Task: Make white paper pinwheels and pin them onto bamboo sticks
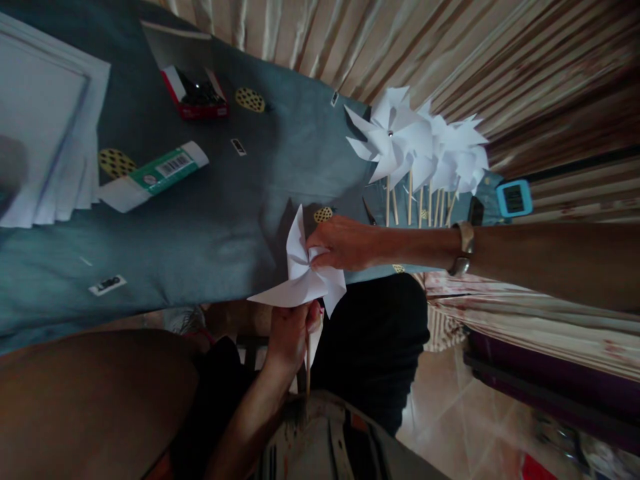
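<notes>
A white paper pinwheel (303, 283) is held over the front edge of the table, its folded blades spread out. My right hand (343, 243) comes in from the right and pinches it at the centre; whatever sits under the fingertips is hidden. Below the blades, my left hand (293, 333) is closed around the thin wooden stick (308, 373), which points down toward my lap. Finished-looking paper pinwheels (415, 140) on sticks lie grouped at the right end of the table, one with a shiny pin at its middle.
On the blue-grey tablecloth (240, 220) stand a stack of white paper (40, 120), an open red box (200, 107) of small dark items and a green-and-white carton (163, 173). A pointed dark tool (369, 211) and a blue-framed device (514, 199) lie rightward. Curtains hang behind.
</notes>
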Demonstrator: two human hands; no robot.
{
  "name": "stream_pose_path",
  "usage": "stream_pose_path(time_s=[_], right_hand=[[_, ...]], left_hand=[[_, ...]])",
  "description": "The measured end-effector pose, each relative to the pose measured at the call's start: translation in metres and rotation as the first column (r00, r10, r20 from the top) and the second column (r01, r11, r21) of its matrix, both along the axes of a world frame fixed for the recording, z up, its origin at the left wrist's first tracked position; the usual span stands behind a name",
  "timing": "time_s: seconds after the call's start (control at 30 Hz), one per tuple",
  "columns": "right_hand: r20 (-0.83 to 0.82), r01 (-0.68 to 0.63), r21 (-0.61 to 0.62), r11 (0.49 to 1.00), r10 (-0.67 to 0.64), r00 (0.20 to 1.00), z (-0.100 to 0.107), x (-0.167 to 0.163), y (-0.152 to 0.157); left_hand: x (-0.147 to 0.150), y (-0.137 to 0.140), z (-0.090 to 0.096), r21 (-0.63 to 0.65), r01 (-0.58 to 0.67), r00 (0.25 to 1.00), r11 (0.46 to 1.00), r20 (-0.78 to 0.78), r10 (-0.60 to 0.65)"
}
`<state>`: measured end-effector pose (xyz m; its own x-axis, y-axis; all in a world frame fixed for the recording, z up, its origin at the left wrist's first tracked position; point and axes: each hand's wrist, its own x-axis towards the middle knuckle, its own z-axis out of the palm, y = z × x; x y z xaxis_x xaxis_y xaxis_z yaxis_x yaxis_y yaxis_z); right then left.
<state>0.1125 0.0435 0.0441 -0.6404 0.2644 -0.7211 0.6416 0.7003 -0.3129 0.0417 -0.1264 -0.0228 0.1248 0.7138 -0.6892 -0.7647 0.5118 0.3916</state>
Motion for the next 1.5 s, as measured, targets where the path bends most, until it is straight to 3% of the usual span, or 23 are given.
stream_pose_path(time_s=[1.2,1.5], right_hand=[[0.03,0.018,0.067,0.998,-0.02,0.999,0.002,-0.006,-0.005],[0.013,0.094,0.011,0.996,-0.094,0.996,0.01,-0.001,-0.006]], left_hand=[[0.002,-0.003,-0.001,-0.022,-0.024,0.999,0.999,0.023,0.025],[0.001,-0.004,-0.003,-0.003,-0.051,0.999,0.999,0.018,0.051]])
